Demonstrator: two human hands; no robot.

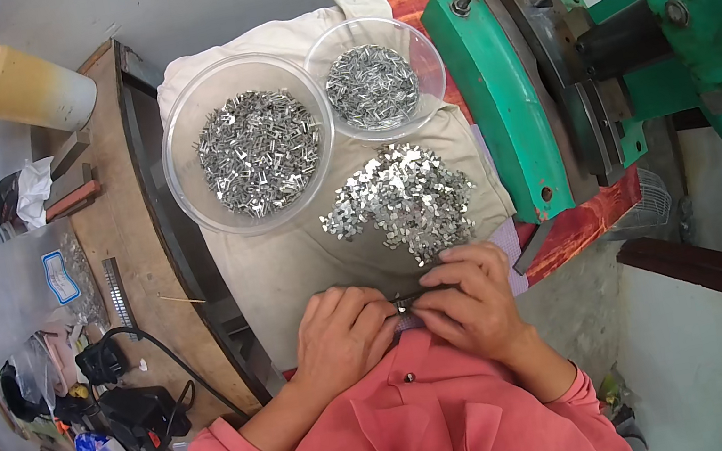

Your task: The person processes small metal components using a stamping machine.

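Close to my body, at the near edge of the cloth, my left hand (341, 332) and my right hand (474, 302) meet with fingers bent. A small dark strip-like metal piece (404, 302) with a shiny spot spans the gap between their fingertips, and both hands pinch it. The fingers cover much of it, so its exact kind does not show. Just beyond my right hand a loose pile of small flat shiny metal pieces (404, 199) is spread on the beige cloth (267, 265).
A large clear tub (184, 193) and a smaller one (435, 70) behind the pile hold small metal parts. A green machine (503, 106) stands at the right. On the left, a wooden bench (132, 254) carries a yellow-and-white jug (32, 85), plastic bags and a black cable (184, 365).
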